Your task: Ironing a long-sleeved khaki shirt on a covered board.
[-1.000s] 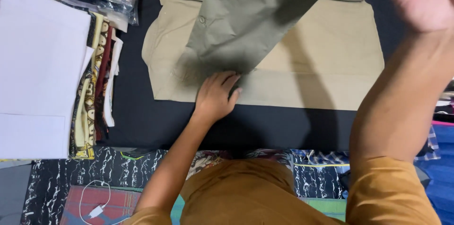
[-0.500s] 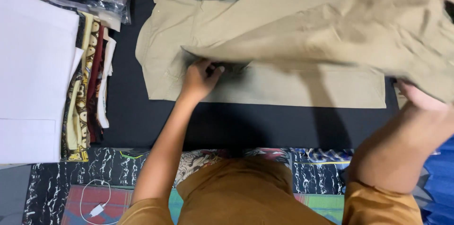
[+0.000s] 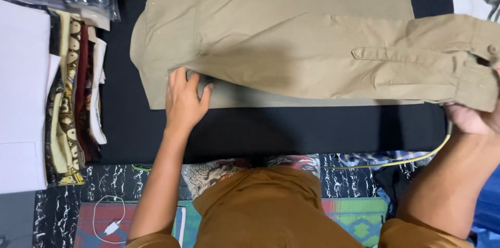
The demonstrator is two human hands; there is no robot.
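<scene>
1. Khaki cloth: one shirt lies flat on the black table, its single long sleeve folded across the body toward the right.
2. One left hand presses the shirt's lower left edge, fingers slightly spread and flat on the fabric, clamped on nothing.
3. One right hand grips the sleeve's cuff at the shirt's right end; its fingers are mostly hidden under the cloth, closed on it.
4. Left of the shirt stands one stack of folded patterned fabrics, with white sheets beyond it.
5. Below the shirt, one yellow cord runs along the table's front edge.
</scene>
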